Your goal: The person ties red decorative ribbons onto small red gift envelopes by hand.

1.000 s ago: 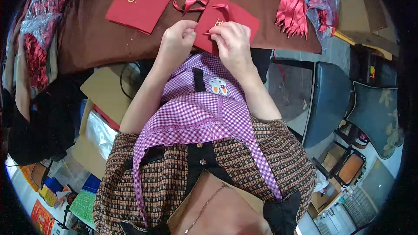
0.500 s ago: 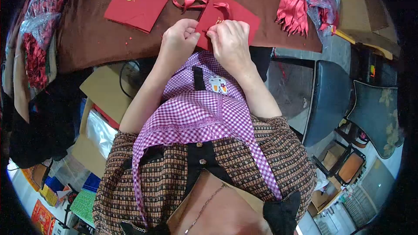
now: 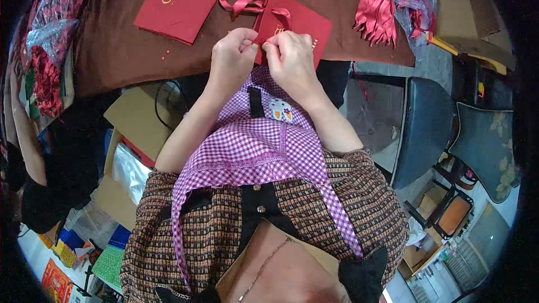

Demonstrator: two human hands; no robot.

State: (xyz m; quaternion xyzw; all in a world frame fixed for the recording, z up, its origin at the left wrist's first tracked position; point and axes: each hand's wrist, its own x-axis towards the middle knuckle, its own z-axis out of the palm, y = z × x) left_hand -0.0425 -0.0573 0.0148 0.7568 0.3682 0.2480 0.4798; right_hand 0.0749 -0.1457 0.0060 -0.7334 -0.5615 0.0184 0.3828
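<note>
A red card-like piece (image 3: 306,22) with gold print lies at the near edge of the brown-covered table, a red ribbon (image 3: 247,5) looped at its upper left. Both of my hands are at its near left part. My left hand (image 3: 234,56) is closed in a pinch at the left edge; what it pinches is too small to make out. Beside it, my right hand (image 3: 291,62) is closed too, over the front of the red piece, its fingertips hiding what they hold. Further left lies a stack of red pieces (image 3: 182,8) with a gold emblem.
Loose red ribbons (image 3: 376,5) hang together at the right of the brown cloth (image 3: 123,39), beside a plastic bag (image 3: 415,3). Another bag of red ribbon (image 3: 48,78) is at the left, near another person's arm (image 3: 25,129). An open cardboard box (image 3: 115,199) stands below the table.
My right hand has shifted slightly down and left, uncovering more of the gold print. The ribbon loop now hangs lower over the red piece. The other person's arm at the left has moved.
</note>
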